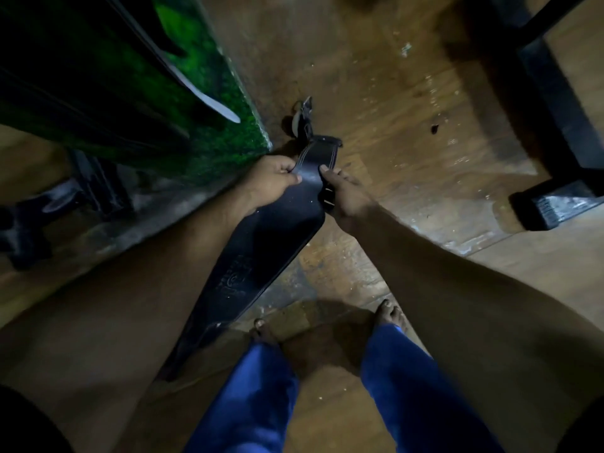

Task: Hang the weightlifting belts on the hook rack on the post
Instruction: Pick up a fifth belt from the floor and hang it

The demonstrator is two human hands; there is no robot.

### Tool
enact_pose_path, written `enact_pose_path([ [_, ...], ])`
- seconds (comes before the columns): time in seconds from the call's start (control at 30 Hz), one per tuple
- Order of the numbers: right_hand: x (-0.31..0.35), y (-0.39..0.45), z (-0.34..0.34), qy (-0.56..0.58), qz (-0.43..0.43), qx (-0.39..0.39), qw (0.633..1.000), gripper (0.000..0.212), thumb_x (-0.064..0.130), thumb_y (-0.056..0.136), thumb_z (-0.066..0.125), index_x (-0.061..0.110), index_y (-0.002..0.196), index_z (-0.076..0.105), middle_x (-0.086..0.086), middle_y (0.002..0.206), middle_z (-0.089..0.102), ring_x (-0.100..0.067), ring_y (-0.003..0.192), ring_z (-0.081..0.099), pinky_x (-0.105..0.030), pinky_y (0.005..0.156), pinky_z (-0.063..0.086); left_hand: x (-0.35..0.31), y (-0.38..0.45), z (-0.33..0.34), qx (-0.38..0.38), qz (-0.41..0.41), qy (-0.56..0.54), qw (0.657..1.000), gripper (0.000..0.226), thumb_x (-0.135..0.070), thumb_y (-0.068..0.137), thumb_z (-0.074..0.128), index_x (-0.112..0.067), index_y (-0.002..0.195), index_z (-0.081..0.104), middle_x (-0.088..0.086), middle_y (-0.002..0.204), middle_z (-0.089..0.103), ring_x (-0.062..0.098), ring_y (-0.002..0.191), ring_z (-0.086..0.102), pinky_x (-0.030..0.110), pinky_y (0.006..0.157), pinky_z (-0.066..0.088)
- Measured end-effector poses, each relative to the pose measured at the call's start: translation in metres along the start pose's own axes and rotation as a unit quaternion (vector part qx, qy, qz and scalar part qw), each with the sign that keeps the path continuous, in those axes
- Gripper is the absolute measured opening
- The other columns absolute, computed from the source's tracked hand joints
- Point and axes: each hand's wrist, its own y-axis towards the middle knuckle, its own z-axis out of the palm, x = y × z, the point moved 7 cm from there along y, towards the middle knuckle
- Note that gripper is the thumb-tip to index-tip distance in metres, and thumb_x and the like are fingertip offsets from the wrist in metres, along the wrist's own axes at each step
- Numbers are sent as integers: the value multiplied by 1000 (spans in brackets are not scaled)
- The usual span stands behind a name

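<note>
A wide black leather weightlifting belt [261,246] stretches from the picture's middle down toward my bare feet, above the wooden floor. My left hand [276,179] pinches its narrow strap end from the left, and my right hand [343,194] grips the same end from the right. The belt's buckle end [304,120] with a metal ring rests on the floor just beyond my hands. More dark belts [98,76] hang against the green post at upper left, one with a pale tip [222,109]. No hook rack is visible.
The green textured post [228,103] stands at left, its base near my left hand. A black metal frame [562,132] with a foot [555,204] occupies the right. Dark equipment [49,207] sits at far left. Worn wooden floor [408,125] spreads between them.
</note>
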Motion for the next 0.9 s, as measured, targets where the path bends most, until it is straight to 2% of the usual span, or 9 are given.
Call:
enact_pose_path([
  [0.13,56,-72,42,0,-25,23,999,24,24,100,61,21,79,50,-6,80,65,-18,66,63,-26,56,50,-70,-59,-47,-40,12,-13,999,27,-15,91,66,-18,68,52,3,64,43,16,61,40,30,61,29],
  [0.2,82,-110,65,-1,-42,44,998,18,24,100,61,19,85,51,-13,92,63,-24,76,63,-30,64,52,-107,-89,-69,-52,27,-29,998,33,-25,94,64,-18,67,49,3,63,40,16,59,38,30,58,29],
  [0.3,118,-172,101,-14,-58,75,995,22,23,100,60,18,80,52,-11,87,63,-23,73,62,-29,62,53,-159,-140,-107,-83,46,-24,995,47,-28,101,58,-22,60,36,-11,48,35,3,43,32,24,48,27],
  [0.4,155,-232,136,-40,-83,103,990,22,21,97,64,12,79,53,-16,88,63,-27,75,64,-28,63,56,-199,-194,-141,-102,56,-44,992,46,-28,103,56,-23,61,39,-13,43,39,-2,37,35,19,44,30],
  [0.47,179,-276,160,-60,-91,131,985,35,26,90,70,-4,104,60,-29,107,63,-36,94,64,-35,78,57,-223,-230,-161,-109,72,-50,990,40,-34,101,57,-22,65,44,-7,59,42,7,52,40,26,56,33],
  [0.53,200,-319,181,-84,-85,154,981,53,32,92,67,-7,127,60,-27,121,66,-35,103,66,-37,87,56,-250,-268,-180,-120,92,-63,986,32,-41,96,57,-20,72,51,2,71,47,15,66,45,32,66,36],
  [0.63,230,-375,203,-102,-93,160,977,51,35,96,58,-2,131,62,-22,122,68,-33,102,67,-39,93,52,-286,-317,-199,-135,123,-77,980,38,-54,85,56,-17,79,55,6,74,43,17,68,41,34,66,34],
  [0.8,282,-455,223,-104,-168,110,974,51,30,87,67,-2,126,64,-29,126,65,-38,100,65,-46,92,52,-346,-395,-209,-142,174,-122,967,22,-26,100,57,-22,78,57,-6,75,59,8,70,57,28,72,46],
  [0.9,304,-503,222,-93,-203,111,968,58,25,80,73,-6,128,61,-32,124,65,-39,98,64,-47,87,53,-379,-439,-202,-151,187,-115,964,26,-25,100,58,-22,75,52,-6,73,55,4,66,53,28,69,43],
])
